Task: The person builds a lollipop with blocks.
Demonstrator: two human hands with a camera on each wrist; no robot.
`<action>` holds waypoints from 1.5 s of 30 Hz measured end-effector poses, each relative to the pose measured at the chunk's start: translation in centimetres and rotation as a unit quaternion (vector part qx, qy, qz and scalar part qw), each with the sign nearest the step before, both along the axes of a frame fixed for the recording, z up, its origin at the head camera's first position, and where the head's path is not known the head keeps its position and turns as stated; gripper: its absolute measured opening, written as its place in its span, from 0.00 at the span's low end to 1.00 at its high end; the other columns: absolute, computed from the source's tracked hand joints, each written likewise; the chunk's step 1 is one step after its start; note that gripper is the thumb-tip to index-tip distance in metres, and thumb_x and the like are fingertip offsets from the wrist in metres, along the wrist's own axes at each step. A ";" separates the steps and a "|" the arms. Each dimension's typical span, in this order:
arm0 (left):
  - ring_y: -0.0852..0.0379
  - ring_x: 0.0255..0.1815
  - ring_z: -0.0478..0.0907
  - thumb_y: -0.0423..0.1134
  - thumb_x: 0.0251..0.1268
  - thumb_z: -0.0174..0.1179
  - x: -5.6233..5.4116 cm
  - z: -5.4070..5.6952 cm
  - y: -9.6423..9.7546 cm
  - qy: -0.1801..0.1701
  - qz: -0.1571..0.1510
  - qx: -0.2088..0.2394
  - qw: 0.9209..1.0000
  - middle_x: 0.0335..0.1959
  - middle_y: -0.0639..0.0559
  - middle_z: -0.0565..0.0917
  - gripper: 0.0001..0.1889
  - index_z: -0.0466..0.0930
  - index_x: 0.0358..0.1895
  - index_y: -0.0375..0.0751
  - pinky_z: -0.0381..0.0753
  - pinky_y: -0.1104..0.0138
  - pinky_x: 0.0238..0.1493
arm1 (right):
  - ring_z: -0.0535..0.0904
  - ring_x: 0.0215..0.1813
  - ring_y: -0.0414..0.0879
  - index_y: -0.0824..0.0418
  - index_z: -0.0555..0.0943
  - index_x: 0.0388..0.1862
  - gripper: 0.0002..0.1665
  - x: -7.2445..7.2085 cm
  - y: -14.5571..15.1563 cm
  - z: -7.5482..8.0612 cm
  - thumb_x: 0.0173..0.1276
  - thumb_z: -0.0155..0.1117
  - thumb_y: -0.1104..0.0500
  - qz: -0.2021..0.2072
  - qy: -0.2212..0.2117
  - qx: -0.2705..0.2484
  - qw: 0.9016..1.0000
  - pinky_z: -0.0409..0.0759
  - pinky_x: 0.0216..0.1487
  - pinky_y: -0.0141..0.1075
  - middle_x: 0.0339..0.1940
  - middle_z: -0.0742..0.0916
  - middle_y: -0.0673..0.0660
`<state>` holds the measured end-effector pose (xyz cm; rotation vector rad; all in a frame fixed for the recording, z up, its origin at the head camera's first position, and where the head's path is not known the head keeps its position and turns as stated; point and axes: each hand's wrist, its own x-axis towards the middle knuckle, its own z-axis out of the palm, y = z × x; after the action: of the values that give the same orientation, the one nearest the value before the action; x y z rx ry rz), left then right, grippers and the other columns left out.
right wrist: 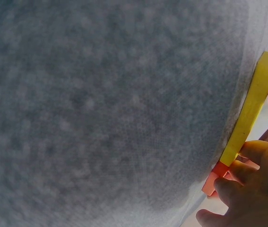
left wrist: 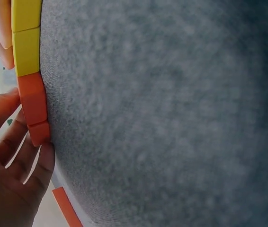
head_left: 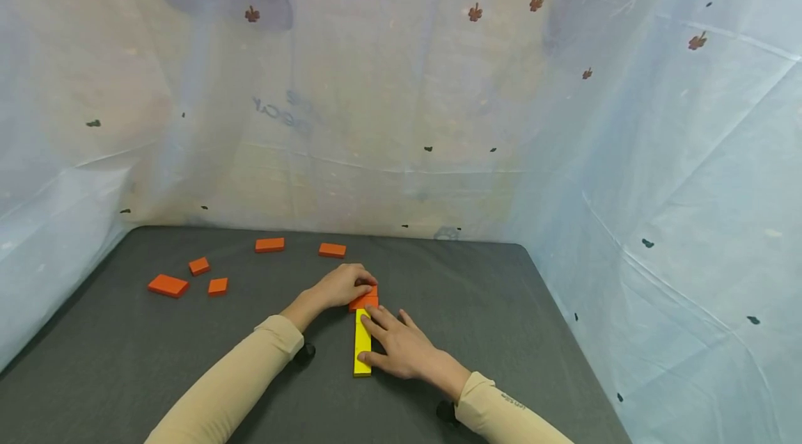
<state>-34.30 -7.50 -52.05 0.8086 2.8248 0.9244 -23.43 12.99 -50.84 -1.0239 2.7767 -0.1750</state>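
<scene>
Near the middle of the table in the head view, a row of yellow blocks [head_left: 362, 350] lies lengthwise, with orange blocks [head_left: 361, 303] against its far end. A seam shows between two yellow blocks [left wrist: 26, 52] in the left wrist view. My left hand [head_left: 340, 285] holds an orange block [left wrist: 32, 100] between thumb and fingers at that far end. Along the yellow row's right side my right hand [head_left: 404, 345] lies with fingers spread, thumb and fingertips touching it. In the right wrist view, fingers partly cover the orange end [right wrist: 214, 178].
Farther back on the dark grey table [head_left: 501, 333] lie two orange blocks [head_left: 269, 245], apart from each other. To the left are a larger orange block [head_left: 168, 285] and two small orange blocks [head_left: 218, 286]. Pale patterned sheeting [head_left: 351, 117] hangs behind and beside the table.
</scene>
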 end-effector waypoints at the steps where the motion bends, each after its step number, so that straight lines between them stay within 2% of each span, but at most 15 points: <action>1: 0.59 0.41 0.80 0.35 0.74 0.65 0.0 0.0 0.0 0.000 0.001 0.001 1.000 0.42 0.56 0.84 0.10 0.90 0.53 0.46 0.84 0.59 0.48 | 0.54 0.85 0.49 0.48 0.59 0.86 0.44 0.0 0.0 0.0 0.80 0.48 0.30 0.000 -0.001 -0.001 1.000 0.57 0.79 0.61 0.86 0.58 0.50; 7: 0.59 0.44 0.81 0.38 0.74 0.66 -0.1 -0.3 -0.5 0.013 0.013 0.008 1.000 0.45 0.55 0.84 0.10 0.90 0.54 0.47 0.84 0.58 0.49 | 0.54 0.85 0.50 0.48 0.58 0.86 0.44 -0.1 -0.1 0.0 0.80 0.48 0.30 0.003 -0.001 -0.001 1.000 0.57 0.79 0.62 0.87 0.57 0.50; 13: 0.52 0.51 0.84 0.39 0.75 0.65 -0.4 0.1 -2.3 0.051 0.039 0.029 0.998 0.53 0.50 0.83 0.15 0.86 0.60 0.44 0.86 0.53 0.50 | 0.54 0.85 0.49 0.48 0.59 0.86 0.44 -0.1 -0.2 0.0 0.79 0.49 0.29 0.003 -0.002 -0.004 1.000 0.57 0.79 0.62 0.87 0.56 0.50; 15: 0.48 0.52 0.84 0.38 0.75 0.65 -0.5 0.5 -3.2 0.066 0.047 0.037 0.996 0.58 0.45 0.82 0.16 0.85 0.62 0.42 0.86 0.50 0.49 | 0.54 0.85 0.49 0.48 0.59 0.86 0.45 0.0 -0.2 0.0 0.79 0.49 0.29 0.002 -0.002 -0.005 1.000 0.57 0.79 0.62 0.87 0.57 0.50; 19: 0.44 0.55 0.82 0.38 0.74 0.65 -0.6 1.1 -5.7 0.090 0.076 0.046 0.992 0.62 0.41 0.81 0.17 0.85 0.62 0.42 0.84 0.46 0.50 | 0.54 0.85 0.49 0.48 0.59 0.86 0.45 0.0 -0.2 0.0 0.79 0.49 0.29 -0.003 -0.007 -0.008 1.000 0.56 0.80 0.61 0.87 0.56 0.49; 24: 0.41 0.56 0.81 0.37 0.74 0.66 -0.6 1.7 -9.6 0.111 0.114 0.048 0.986 0.59 0.43 0.82 0.17 0.85 0.62 0.42 0.84 0.44 0.49 | 0.52 0.86 0.49 0.48 0.58 0.86 0.45 0.0 -0.2 0.2 0.79 0.49 0.30 -0.005 -0.015 -0.009 1.000 0.54 0.81 0.61 0.87 0.55 0.49; 26: 0.41 0.56 0.81 0.37 0.74 0.65 -0.4 2.0 -11.2 0.109 0.127 0.047 0.985 0.59 0.43 0.82 0.17 0.85 0.63 0.42 0.84 0.45 0.47 | 0.52 0.86 0.49 0.48 0.57 0.86 0.45 0.0 -0.2 0.2 0.79 0.49 0.30 -0.006 -0.018 -0.009 1.000 0.53 0.81 0.61 0.87 0.55 0.49; 34: 0.34 0.58 0.79 0.36 0.75 0.64 1.3 2.7 -18.2 0.113 0.174 0.012 0.978 0.61 0.36 0.80 0.19 0.82 0.65 0.37 0.81 0.40 0.48 | 0.50 0.86 0.48 0.47 0.56 0.86 0.45 0.0 -0.1 0.3 0.79 0.48 0.29 -0.010 -0.026 -0.005 1.000 0.52 0.81 0.60 0.87 0.54 0.48; 42: 0.31 0.54 0.80 0.35 0.72 0.67 4.7 2.8 -24.0 0.154 0.197 -0.010 0.968 0.59 0.32 0.80 0.18 0.84 0.61 0.36 0.81 0.39 0.42 | 0.50 0.86 0.48 0.47 0.56 0.86 0.45 0.1 0.1 0.2 0.79 0.48 0.29 -0.012 -0.033 -0.008 0.999 0.51 0.82 0.60 0.88 0.53 0.48; 45: 0.29 0.53 0.79 0.36 0.72 0.68 5.7 2.6 -26.1 0.156 0.206 -0.017 0.966 0.59 0.30 0.79 0.18 0.84 0.61 0.34 0.79 0.38 0.42 | 0.50 0.86 0.48 0.47 0.56 0.86 0.45 0.1 0.1 0.2 0.79 0.48 0.29 -0.011 -0.034 -0.013 0.999 0.51 0.81 0.61 0.88 0.53 0.48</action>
<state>-28.61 -33.61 -49.48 0.3931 3.3564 0.8484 -23.35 13.08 -50.64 -0.9743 2.7321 -0.2449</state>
